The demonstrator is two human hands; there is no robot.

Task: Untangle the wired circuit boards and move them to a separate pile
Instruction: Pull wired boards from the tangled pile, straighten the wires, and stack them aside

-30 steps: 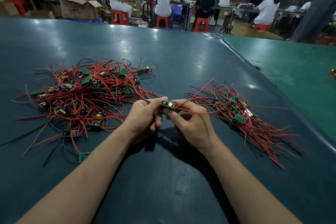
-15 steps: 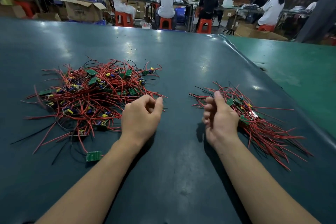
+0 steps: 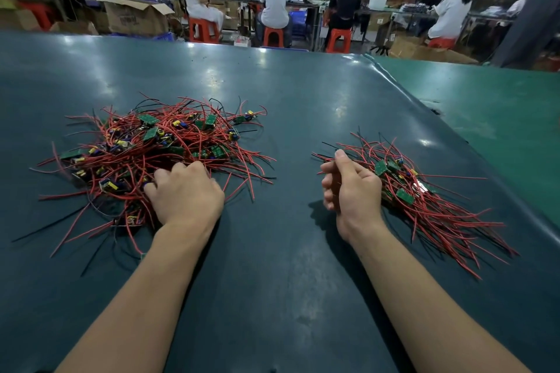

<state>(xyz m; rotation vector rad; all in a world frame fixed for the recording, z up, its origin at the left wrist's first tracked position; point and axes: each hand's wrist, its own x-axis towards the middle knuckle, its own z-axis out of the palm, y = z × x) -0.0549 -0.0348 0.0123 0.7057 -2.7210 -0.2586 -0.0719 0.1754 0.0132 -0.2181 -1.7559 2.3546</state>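
Tangled boards (image 3: 151,148) sit far-left on tabletop (image 3: 288,106), directly under left hand (image 3: 186,192); its grip digs into near edge w/ curled fingers, can't tell if 1 board is caught. Right hand (image 3: 351,188), loosely curled & empty, waits touching sorted pile (image 3: 424,200), wires fanning near-right.

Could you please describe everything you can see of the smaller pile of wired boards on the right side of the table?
The smaller pile of red-wired green circuit boards lies on the dark teal table. Its thin red and black wires run roughly parallel, fanning toward the near right. A few small green boards show near its far end. The right hand, fingers loosely curled, sits at its left edge; whether it touches is unclear.
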